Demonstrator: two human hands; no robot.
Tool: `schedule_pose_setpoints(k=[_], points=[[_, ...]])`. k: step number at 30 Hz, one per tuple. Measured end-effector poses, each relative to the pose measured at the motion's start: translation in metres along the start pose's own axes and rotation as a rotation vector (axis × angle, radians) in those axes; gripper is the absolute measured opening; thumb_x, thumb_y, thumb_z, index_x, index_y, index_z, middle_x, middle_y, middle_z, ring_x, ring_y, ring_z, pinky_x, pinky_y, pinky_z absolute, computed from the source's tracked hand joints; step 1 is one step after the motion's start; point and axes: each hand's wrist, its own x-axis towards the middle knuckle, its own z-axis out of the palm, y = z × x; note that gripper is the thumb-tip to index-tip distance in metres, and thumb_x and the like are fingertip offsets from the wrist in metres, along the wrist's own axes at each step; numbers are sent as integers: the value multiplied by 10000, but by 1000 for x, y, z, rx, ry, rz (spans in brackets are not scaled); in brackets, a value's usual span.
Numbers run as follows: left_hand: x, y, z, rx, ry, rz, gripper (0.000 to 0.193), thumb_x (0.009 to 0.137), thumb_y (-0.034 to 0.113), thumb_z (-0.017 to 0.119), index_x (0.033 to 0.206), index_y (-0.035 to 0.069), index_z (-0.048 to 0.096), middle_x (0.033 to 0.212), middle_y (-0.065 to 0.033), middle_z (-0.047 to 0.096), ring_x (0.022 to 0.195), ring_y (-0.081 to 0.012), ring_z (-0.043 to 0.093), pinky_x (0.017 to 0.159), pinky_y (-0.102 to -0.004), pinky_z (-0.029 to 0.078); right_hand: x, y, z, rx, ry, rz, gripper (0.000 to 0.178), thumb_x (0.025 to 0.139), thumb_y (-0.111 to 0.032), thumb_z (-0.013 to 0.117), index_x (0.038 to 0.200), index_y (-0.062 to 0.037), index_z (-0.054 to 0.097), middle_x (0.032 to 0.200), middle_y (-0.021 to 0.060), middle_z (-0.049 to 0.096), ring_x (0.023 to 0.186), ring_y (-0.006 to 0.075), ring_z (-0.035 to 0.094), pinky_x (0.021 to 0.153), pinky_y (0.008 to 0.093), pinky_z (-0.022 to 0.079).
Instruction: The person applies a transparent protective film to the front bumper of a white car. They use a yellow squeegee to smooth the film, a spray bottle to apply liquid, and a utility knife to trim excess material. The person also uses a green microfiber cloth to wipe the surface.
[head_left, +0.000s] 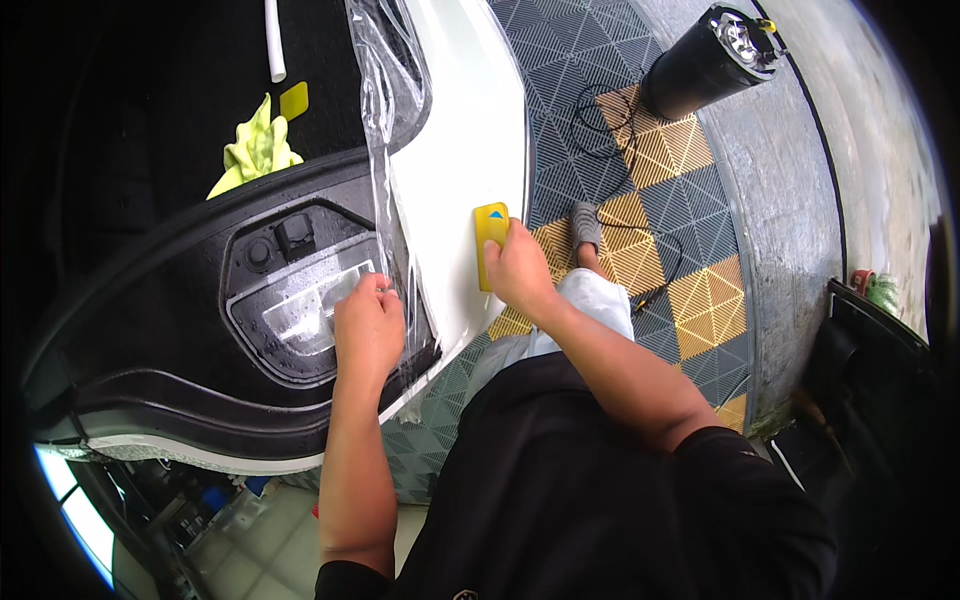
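Observation:
In my right hand (518, 262) is a flat yellow squeegee (491, 240), held against the white car body panel (462, 120) near its outer edge. My left hand (368, 325) is closed in a pinch at the edge of a wrinkled sheet of clear film (385, 110). This film runs along the seam between the white panel and the black trim (160, 300), with its loose lower end hanging over the bodywork. Just beyond my left fingers lies a wet, dark cover panel (300, 290) with a label on it.
A lime-green cloth (258, 148), another yellow squeegee (294, 101) and a white tube (275, 40) lie on the dark surface at far left. On the tiled floor (650, 240) at right stand a black pressure tank (710, 60) and a loose black hose (632, 150).

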Motion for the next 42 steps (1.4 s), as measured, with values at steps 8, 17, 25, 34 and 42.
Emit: schedule_pose_setpoints(k=[8, 17, 25, 34, 42], points=[[50, 17, -17, -165, 34, -63, 281, 925, 85, 598, 1167, -57, 620, 822, -122, 721, 670, -164, 690, 604, -292, 539, -5, -53, 23, 254, -116, -129, 248, 940, -179, 550, 1023, 51, 588, 920, 278, 638, 875, 424, 652, 772, 484, 524], [98, 52, -36, -108, 121, -92, 251, 918, 144, 566, 1077, -33, 647, 917, -238, 708, 873, -394, 686, 811, -430, 528, 33, -107, 29, 102, -138, -269, 178, 879, -136, 577, 973, 11, 611, 939, 245, 625, 867, 414, 634, 856, 483, 506], [94, 89, -41, 2, 122, 46, 284, 935, 113, 575, 1161, -50, 631, 1000, -215, 696, 822, -292, 695, 770, -378, 548, 187, -49, -36, -217, -93, -31, 237, 925, -165, 508, 1007, 39, 595, 953, 250, 656, 879, 389, 667, 795, 472, 546], [121, 112, -82, -120, 291, 48, 246, 943, 105, 621, 1140, -40, 646, 958, -139, 702, 796, -188, 669, 729, -305, 544, 113, -60, -41, 68, -486, -317, 248, 909, -169, 592, 1101, -11, 603, 973, 215, 624, 879, 411, 639, 806, 483, 523], [108, 91, -68, -187, 308, 48, 238, 927, 84, 641, 1140, -21, 652, 1019, -140, 692, 790, -194, 660, 729, -318, 537, 332, -99, -86, -993, -83, -655, 256, 943, -173, 489, 1085, -108, 692, 1074, 62, 631, 1072, 252, 544, 887, 375, 436]])
